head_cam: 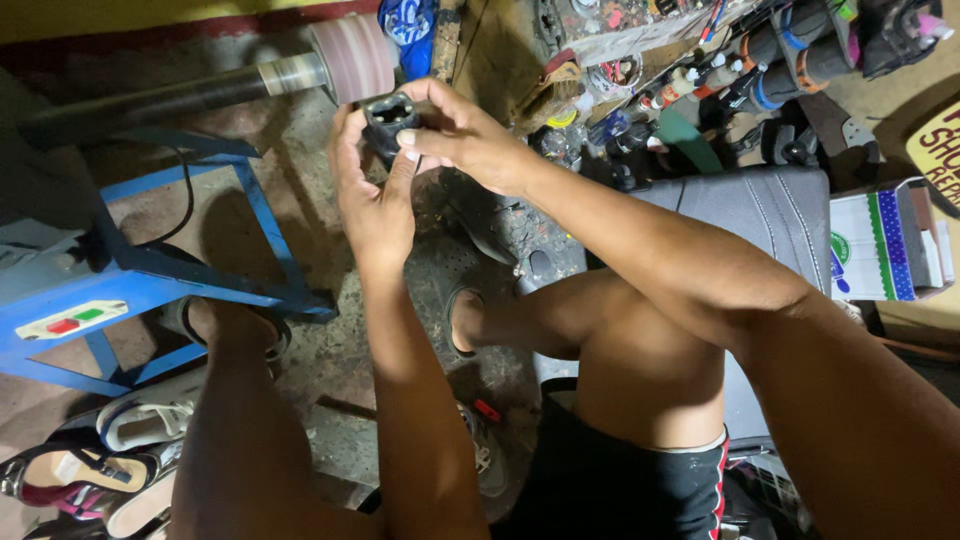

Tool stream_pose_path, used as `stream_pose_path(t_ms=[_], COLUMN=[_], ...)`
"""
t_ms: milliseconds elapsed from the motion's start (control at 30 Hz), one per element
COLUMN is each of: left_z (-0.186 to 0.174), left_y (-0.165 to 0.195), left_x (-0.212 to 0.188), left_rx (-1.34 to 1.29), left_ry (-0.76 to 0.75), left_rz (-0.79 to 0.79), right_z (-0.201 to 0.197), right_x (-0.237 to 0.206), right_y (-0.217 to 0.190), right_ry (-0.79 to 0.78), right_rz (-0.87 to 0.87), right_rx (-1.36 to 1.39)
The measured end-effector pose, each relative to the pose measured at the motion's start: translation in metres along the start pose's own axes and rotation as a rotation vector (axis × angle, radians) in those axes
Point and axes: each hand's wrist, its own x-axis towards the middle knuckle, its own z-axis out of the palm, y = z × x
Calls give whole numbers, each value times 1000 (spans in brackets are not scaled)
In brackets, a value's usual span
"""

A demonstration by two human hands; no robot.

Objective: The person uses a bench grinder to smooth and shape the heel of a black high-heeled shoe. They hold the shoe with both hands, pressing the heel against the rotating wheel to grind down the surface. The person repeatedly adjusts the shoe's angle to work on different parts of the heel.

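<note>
While both hands' fingers [405, 140] pinch it, black heel piece [390, 118] nears sanding drum [352, 55]

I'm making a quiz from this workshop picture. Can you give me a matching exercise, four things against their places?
Things:
1. small black part
2. pink grinding wheel
3. white box
4. sandals

Places:
A. bottom left, on the floor
B. held between both hands
C. right edge, beside the black seat
D. end of the dark shaft, top centre

Pairs: 1-B, 2-D, 3-C, 4-A
</note>
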Motion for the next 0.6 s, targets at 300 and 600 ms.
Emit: stream_pose_path(t_ms=[300,600], left_z=[4,4], left_y=[-10,-1], left_x=[9,15], left_rx=[96,33], left_ry=[69,61], left_rz=[64,10], right_z=[5,7], right_x=[15,20], right_y=[5,5], right_ry=[129,159], right_rz=[33,49], right_rx=[35,88])
